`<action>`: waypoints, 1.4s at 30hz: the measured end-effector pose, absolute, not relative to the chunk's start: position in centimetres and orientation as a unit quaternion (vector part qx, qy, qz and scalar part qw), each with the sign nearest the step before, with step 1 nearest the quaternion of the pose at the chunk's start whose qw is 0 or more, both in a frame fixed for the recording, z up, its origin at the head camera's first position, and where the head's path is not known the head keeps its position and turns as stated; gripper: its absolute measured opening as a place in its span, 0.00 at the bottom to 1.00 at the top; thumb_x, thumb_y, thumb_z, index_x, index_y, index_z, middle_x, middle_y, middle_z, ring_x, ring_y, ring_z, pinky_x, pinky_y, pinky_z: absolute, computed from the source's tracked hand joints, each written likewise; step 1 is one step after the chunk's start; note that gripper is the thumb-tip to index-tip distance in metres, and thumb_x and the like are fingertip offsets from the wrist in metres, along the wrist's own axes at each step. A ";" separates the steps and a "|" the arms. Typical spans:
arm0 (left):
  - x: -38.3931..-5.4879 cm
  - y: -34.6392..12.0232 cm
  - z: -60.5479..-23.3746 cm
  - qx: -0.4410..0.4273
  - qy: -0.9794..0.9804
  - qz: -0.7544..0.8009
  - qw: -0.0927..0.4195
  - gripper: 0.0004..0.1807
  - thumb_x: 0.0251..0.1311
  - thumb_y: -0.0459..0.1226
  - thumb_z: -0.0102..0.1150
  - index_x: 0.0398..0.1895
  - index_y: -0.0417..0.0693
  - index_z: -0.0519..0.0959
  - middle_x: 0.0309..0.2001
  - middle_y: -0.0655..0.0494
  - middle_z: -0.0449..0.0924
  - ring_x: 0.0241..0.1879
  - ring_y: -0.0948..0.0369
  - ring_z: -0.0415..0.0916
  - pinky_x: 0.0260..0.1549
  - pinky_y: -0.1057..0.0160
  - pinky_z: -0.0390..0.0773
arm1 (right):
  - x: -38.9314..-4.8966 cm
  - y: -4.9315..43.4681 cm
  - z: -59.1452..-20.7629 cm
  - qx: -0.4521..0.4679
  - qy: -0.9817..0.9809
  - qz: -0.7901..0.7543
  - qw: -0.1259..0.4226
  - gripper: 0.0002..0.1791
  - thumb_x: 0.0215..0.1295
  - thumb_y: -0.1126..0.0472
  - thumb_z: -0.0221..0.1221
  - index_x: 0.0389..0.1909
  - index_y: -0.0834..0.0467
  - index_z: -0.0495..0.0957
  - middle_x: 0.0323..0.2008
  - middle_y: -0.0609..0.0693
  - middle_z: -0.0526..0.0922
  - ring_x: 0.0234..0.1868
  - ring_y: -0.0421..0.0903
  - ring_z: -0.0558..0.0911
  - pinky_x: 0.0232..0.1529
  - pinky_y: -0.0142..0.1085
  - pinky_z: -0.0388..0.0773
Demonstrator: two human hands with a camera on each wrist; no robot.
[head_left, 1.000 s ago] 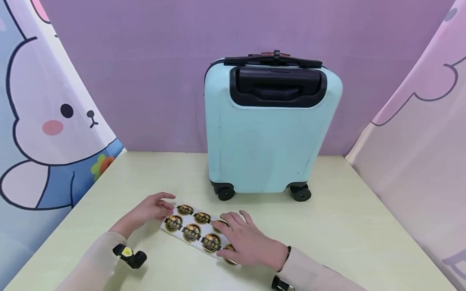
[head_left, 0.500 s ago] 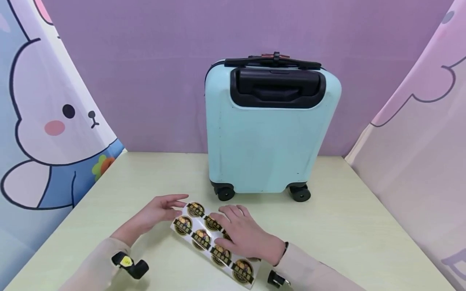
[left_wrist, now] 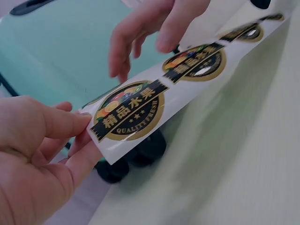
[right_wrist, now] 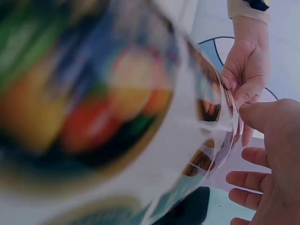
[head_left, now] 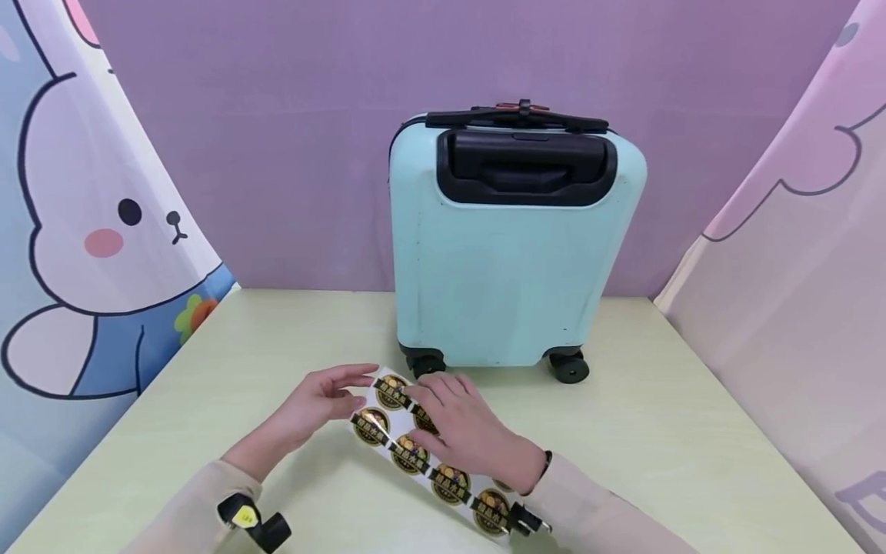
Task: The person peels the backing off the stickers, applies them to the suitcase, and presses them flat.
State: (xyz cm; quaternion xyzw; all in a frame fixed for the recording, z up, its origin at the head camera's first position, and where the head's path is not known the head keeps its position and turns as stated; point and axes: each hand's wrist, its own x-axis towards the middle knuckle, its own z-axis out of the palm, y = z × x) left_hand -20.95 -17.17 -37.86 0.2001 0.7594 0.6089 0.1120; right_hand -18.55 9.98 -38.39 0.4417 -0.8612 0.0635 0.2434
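Observation:
A white sheet of stickers (head_left: 450,486), printed with round black-and-gold fruit labels, slants up off the table in the head view. My left hand (head_left: 320,402) pinches its far left end; in the left wrist view the thumb lies on the printed face and fingers are behind it. The right hand (head_left: 472,437) is over the sheet with fingers spread, hiding some of the labels. Seen from the right wrist, that hand's fingers (right_wrist: 248,180) are extended and apart, while the near part of the sheet looms large and blurred.
A light blue suitcase (head_left: 494,285) with black wheels and handle stands upright behind the hands on the pale table (head_left: 298,331). Purple cloth (head_left: 277,154) hangs behind it, and printed cartoon curtains (head_left: 104,192) flank the table.
The sticker sheet has been lifted off the table and shifted right. My left hand has moved right with its end, while the right hand has shifted slightly up, with more of the sheet below it.

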 end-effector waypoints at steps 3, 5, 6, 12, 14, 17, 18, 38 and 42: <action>-20.5 -16.5 -37.4 0.199 0.756 0.615 0.102 0.29 0.64 0.27 0.58 0.69 0.32 0.66 0.60 0.29 0.71 0.45 0.55 0.81 0.44 0.60 0.83 | -18.7 10.0 -38.0 0.433 -0.863 0.063 0.252 0.29 0.69 0.47 0.59 0.64 0.60 0.71 0.58 0.56 0.74 0.62 0.53 0.70 0.60 0.47 0.69; -20.3 -16.0 -37.2 0.203 0.754 0.617 0.098 0.30 0.64 0.26 0.57 0.70 0.33 0.66 0.60 0.29 0.72 0.44 0.58 0.81 0.43 0.60 0.83 | -18.8 10.1 -37.6 0.426 -0.866 0.064 0.255 0.29 0.69 0.48 0.59 0.64 0.59 0.71 0.58 0.56 0.74 0.61 0.52 0.71 0.60 0.47 0.69; -20.2 -15.8 -37.1 0.205 0.752 0.619 0.098 0.30 0.64 0.26 0.57 0.70 0.33 0.66 0.60 0.29 0.72 0.44 0.59 0.81 0.43 0.60 0.83 | -18.9 10.1 -37.4 0.423 -0.866 0.067 0.257 0.28 0.69 0.48 0.59 0.64 0.59 0.71 0.58 0.56 0.74 0.61 0.53 0.71 0.60 0.47 0.69; -19.5 -14.7 -36.4 0.226 0.748 0.618 0.089 0.29 0.65 0.26 0.56 0.70 0.32 0.66 0.60 0.30 0.72 0.42 0.58 0.80 0.41 0.61 0.84 | -19.1 10.3 -36.4 0.411 -0.864 0.103 0.272 0.26 0.69 0.51 0.60 0.63 0.60 0.72 0.57 0.57 0.75 0.60 0.53 0.72 0.59 0.48 0.69; -19.3 -14.3 -36.1 0.234 0.749 0.614 0.084 0.28 0.65 0.26 0.56 0.69 0.32 0.66 0.61 0.30 0.72 0.41 0.59 0.80 0.41 0.61 0.84 | -19.3 10.4 -36.1 0.407 -0.862 0.111 0.282 0.25 0.69 0.52 0.61 0.62 0.60 0.73 0.56 0.56 0.75 0.59 0.52 0.72 0.58 0.48 0.69; -19.0 -13.9 -35.8 0.241 0.751 0.610 0.077 0.28 0.65 0.26 0.57 0.69 0.33 0.67 0.61 0.31 0.72 0.39 0.61 0.79 0.40 0.63 0.83 | -19.4 10.5 -35.8 0.403 -0.857 0.113 0.301 0.24 0.69 0.52 0.61 0.61 0.60 0.74 0.55 0.55 0.76 0.57 0.52 0.73 0.57 0.48 0.70; -18.9 -13.8 -35.7 0.243 0.752 0.609 0.074 0.27 0.65 0.26 0.56 0.69 0.33 0.67 0.61 0.31 0.72 0.39 0.62 0.78 0.40 0.63 0.83 | -19.4 10.5 -35.7 0.404 -0.854 0.115 0.306 0.23 0.69 0.52 0.60 0.60 0.60 0.74 0.54 0.55 0.76 0.57 0.52 0.73 0.57 0.48 0.70; -18.7 -13.2 -34.9 0.293 0.741 0.604 0.035 0.26 0.65 0.24 0.56 0.68 0.33 0.68 0.59 0.32 0.74 0.36 0.62 0.75 0.35 0.66 0.81 | -19.2 10.3 -34.6 0.412 -0.831 0.143 0.345 0.18 0.67 0.52 0.61 0.52 0.58 0.78 0.50 0.52 0.77 0.54 0.50 0.74 0.55 0.47 0.70; -18.6 -13.2 -34.8 0.309 0.736 0.601 0.039 0.27 0.65 0.24 0.56 0.68 0.33 0.68 0.60 0.31 0.73 0.35 0.62 0.75 0.35 0.66 0.80 | -19.1 10.4 -34.5 0.414 -0.830 0.139 0.346 0.17 0.66 0.54 0.64 0.51 0.58 0.78 0.50 0.51 0.77 0.54 0.50 0.74 0.55 0.46 0.70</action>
